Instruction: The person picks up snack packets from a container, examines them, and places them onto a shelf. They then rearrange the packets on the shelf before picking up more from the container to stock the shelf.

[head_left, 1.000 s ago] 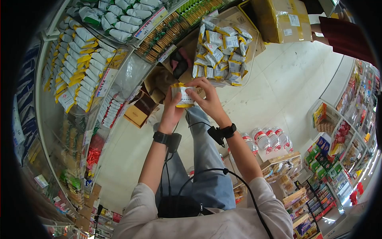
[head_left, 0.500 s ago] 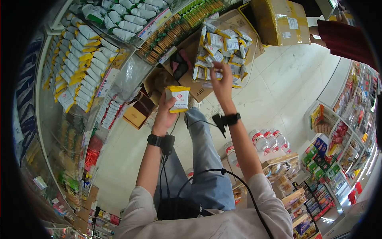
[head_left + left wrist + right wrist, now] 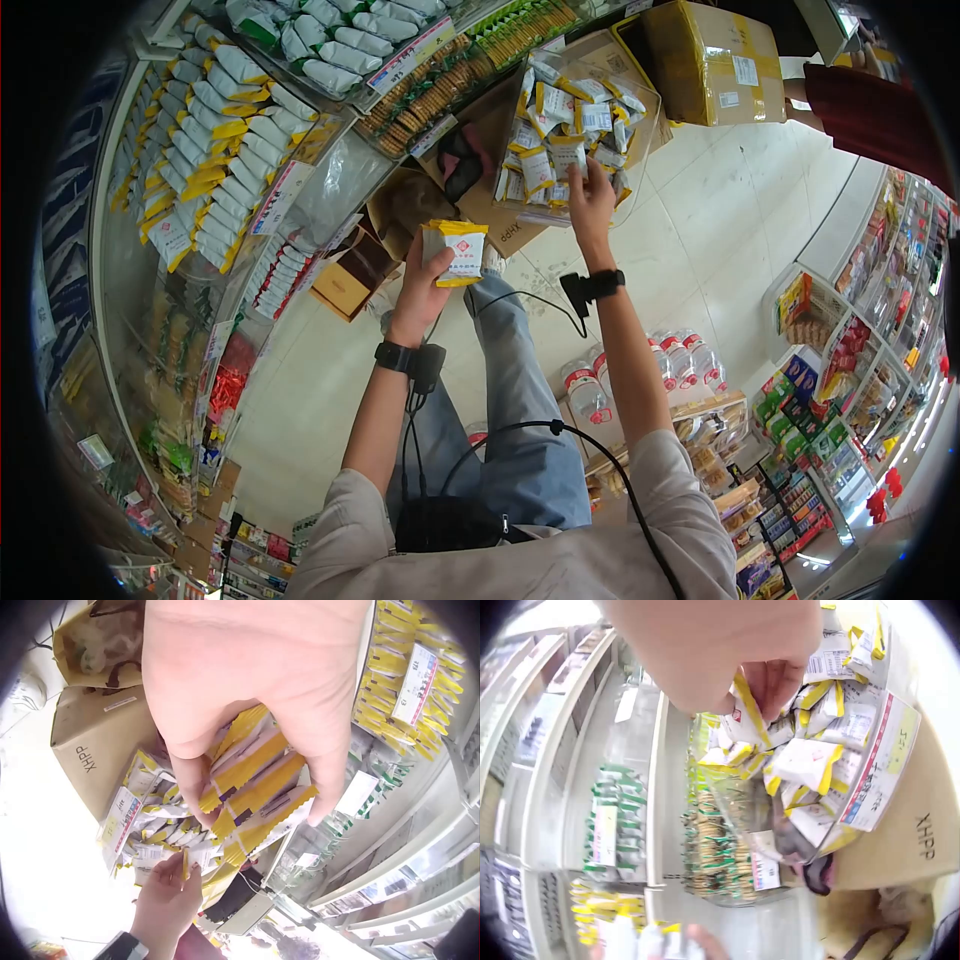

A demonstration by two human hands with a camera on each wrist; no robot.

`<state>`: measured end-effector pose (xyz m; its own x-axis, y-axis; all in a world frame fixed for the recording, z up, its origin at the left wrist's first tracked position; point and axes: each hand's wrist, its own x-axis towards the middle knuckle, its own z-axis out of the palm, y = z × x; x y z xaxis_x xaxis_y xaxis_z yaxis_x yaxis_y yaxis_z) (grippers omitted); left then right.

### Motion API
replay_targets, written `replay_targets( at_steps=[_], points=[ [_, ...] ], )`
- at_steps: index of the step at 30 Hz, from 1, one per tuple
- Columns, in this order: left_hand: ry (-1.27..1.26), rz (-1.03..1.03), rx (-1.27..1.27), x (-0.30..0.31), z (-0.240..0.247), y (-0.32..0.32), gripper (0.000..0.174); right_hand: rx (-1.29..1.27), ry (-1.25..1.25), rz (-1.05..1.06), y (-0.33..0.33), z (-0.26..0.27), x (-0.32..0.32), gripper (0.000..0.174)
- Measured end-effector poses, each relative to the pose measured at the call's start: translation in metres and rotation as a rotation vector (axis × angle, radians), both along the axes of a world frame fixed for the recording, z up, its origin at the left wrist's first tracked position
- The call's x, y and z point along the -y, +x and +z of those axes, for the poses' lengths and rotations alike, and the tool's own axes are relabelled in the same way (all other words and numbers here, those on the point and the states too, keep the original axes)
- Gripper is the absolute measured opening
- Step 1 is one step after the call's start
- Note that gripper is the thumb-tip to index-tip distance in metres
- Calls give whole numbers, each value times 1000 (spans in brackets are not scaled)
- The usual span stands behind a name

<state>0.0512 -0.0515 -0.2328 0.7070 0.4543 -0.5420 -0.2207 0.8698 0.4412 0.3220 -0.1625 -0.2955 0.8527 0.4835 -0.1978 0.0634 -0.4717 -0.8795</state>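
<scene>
Left hand (image 3: 425, 287) curled round a stack of yellow-and-white packets (image 3: 461, 253), thumb across the near face, fingers behind; left wrist view shows at least three yellow ends side by side in the grip, roughly upright. Stack is held off any surface, in front of the person's knee in the head view. Right hand (image 3: 594, 200) nearly closed, thumb and fingertips pinching one single packet (image 3: 568, 152) by its end, over the near side of the clear bin (image 3: 548, 216). Loose packets (image 3: 802, 765) of the same look lie heaped in the bin at mixed angles, some face up, some on edge. Can't tell if the pinched one is clear of the heap or touching it. Price label (image 3: 881, 761) on the bin's front wall. Carton marked XHPP (image 3: 508, 238) just beside the bin; can't tell if it carries it. Biscuits (image 3: 420, 95) in the shelf tray past the bin, yellow-ended packets (image 3: 225, 150) in rows on the shelf at left, green-ended packets (image 3: 335, 40) above. Taped carton (image 3: 715, 60) beyond the bin, another person's dark red clothing (image 3: 870, 120) near it. Water bottles (image 3: 590, 390) near the right forearm.
</scene>
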Motion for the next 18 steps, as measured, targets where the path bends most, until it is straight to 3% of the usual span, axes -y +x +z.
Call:
replay_targets(
  at_steps=[2, 6, 9, 13, 17, 18],
  points=[
    [-15, 28, -7, -1, 7, 2, 56, -271, 199, -24, -8, 31, 7, 35],
    [-14, 51, -6, -6, 24, 0, 57, -528, 263, -41, -29, 86, 21, 39],
    [0, 58, 6, -12, 47, -7, 58, -566, 342, -10, -47, 115, 27, 39],
    [67, 54, -10, -25, 97, -23, 59, -474, 242, 257, -65, 169, 24, 42],
    [137, 80, -66, -46, 144, -39, 60, -524, 516, 314, -103, 225, -7, 42],
    [174, 84, -94, -50, 158, -40, 60, -546, 489, 374, -108, 239, -14, 40]
  ],
)
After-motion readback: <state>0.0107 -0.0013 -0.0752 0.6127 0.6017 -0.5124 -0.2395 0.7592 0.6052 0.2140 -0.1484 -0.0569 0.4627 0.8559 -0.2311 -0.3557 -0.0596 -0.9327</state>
